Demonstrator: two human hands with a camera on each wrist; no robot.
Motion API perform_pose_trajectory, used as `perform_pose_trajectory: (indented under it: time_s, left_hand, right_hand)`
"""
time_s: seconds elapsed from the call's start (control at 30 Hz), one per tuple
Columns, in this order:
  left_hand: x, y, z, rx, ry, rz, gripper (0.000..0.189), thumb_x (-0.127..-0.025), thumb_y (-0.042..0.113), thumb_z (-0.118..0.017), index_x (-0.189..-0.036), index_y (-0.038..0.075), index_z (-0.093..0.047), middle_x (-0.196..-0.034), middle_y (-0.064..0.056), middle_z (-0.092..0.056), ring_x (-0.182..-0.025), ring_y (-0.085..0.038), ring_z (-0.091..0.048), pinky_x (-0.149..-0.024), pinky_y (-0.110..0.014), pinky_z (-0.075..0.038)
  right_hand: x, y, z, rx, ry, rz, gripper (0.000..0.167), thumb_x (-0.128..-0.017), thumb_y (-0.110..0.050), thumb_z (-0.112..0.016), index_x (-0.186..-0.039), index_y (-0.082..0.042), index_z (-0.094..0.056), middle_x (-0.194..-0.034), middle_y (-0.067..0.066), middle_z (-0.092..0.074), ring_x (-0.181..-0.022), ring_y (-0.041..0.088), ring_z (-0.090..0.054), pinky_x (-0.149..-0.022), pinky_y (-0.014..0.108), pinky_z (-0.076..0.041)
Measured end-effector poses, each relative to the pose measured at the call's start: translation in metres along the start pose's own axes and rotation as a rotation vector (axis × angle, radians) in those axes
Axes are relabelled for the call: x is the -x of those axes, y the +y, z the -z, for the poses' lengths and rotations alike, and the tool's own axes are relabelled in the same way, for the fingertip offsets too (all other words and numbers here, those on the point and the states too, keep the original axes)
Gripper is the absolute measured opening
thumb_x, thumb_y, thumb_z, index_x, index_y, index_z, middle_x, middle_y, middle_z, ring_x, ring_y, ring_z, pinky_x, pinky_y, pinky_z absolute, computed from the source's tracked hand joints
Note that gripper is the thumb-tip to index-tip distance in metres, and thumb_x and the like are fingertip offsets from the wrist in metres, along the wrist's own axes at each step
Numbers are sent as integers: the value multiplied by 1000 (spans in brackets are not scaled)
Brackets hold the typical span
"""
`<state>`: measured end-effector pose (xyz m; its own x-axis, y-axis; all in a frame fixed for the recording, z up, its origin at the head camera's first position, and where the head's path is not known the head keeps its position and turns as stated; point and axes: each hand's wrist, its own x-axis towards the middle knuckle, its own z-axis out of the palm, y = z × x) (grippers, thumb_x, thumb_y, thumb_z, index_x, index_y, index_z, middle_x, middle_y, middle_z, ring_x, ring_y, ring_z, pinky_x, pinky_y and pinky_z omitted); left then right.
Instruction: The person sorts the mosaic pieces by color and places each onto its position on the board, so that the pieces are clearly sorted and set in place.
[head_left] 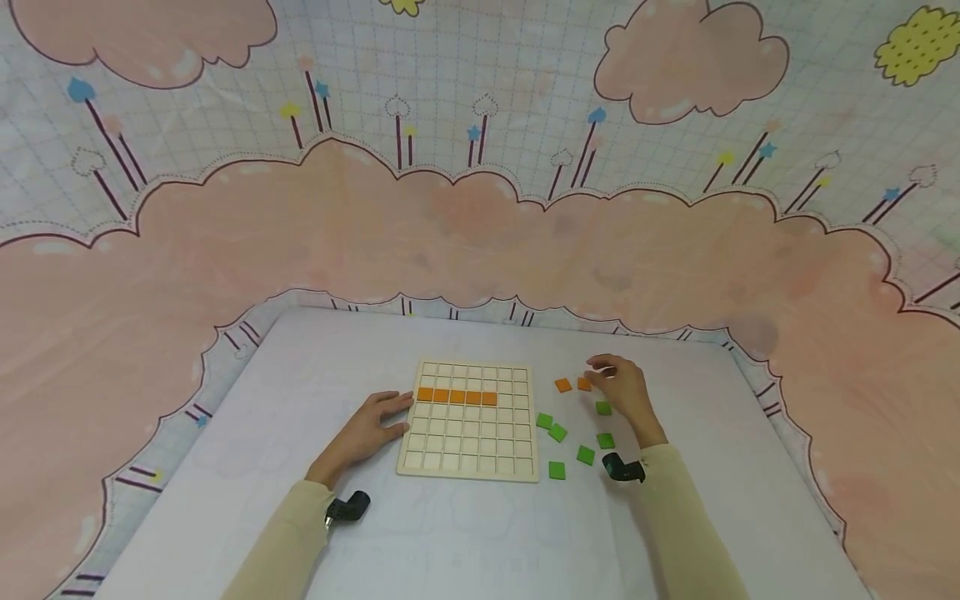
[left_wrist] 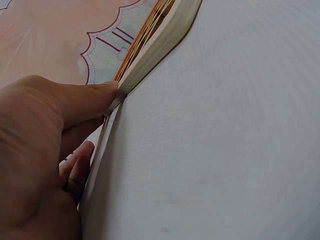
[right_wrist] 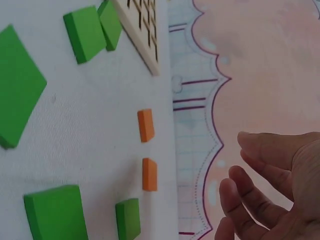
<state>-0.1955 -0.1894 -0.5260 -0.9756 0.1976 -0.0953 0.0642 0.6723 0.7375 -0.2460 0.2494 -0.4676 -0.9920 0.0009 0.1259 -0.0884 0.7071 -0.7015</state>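
A pale square grid board (head_left: 468,465) lies on the white table, with a row of several orange square tiles (head_left: 457,397) in one of its upper rows. My left hand (head_left: 375,429) touches the board's left edge; in the left wrist view the thumb (left_wrist: 90,100) is against its side. To the right of the board, my right hand (head_left: 621,390) hovers over two loose orange tiles, one (head_left: 563,385) nearer the board and one (head_left: 583,384) by the fingertips. The right wrist view has its fingers loosely bent, with nothing between them, above the tiles.
Several green square tiles (head_left: 586,455) lie scattered right of the board, one green tile (head_left: 603,407) just below the right hand. The white table (head_left: 450,542) ends at the back against a patterned pink cloth (head_left: 465,242). Each sleeve's wrist carries a small black camera (head_left: 348,506).
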Motion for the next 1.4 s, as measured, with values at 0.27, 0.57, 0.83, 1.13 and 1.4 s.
perform_pose_trajectory:
  time_s: [0.27,0.57,0.83,1.13,1.4]
  left_hand:
    - [0,-1,0,-7,-6,-7,54,-93,23,-68,-144,14,-51,-157,-19,-31,-145,-43,-29,-117,-63,-25]
    - [-2,-2,0,-9,-9,-11,55,-93,24,-68,-144,14,-51,-157,-19,-31,-145,-43,-29,-117,-63,-25]
    - [-2,-3,-1,3,0,-45,55,-92,19,-69,-143,11,-52,-155,-19,-35,-146,-41,-29,-117,-62,-26]
    - [-2,-2,-1,5,8,-40,55,-92,20,-69,-143,12,-52,-156,-18,-34,-146,-40,-30,-118,-61,-26]
    - [-2,-4,-1,2,6,-39,56,-92,20,-69,-144,12,-51,-155,-19,-34,-146,-40,-30,-117,-61,-26]
  right_hand:
    - [-9,14,1,1,-46,-76,37,-92,-22,-68,-124,-3,-64,-126,21,-64,-114,37,-60,-91,48,-53]
    - [-12,23,-5,-7,-119,-181,42,-93,-20,-67,-130,-2,-60,-134,21,-58,-122,37,-53,-100,50,-48]
    - [-17,34,-13,11,-147,-249,43,-90,-16,-69,-130,-2,-61,-131,20,-61,-119,35,-55,-101,49,-47]
    - [-20,38,-17,21,-157,-273,40,-89,-14,-70,-127,-4,-64,-128,20,-60,-114,33,-54,-95,46,-49]
    - [-20,38,-20,41,-153,-257,32,-89,-13,-70,-120,-3,-68,-125,23,-57,-111,35,-53,-93,47,-48]
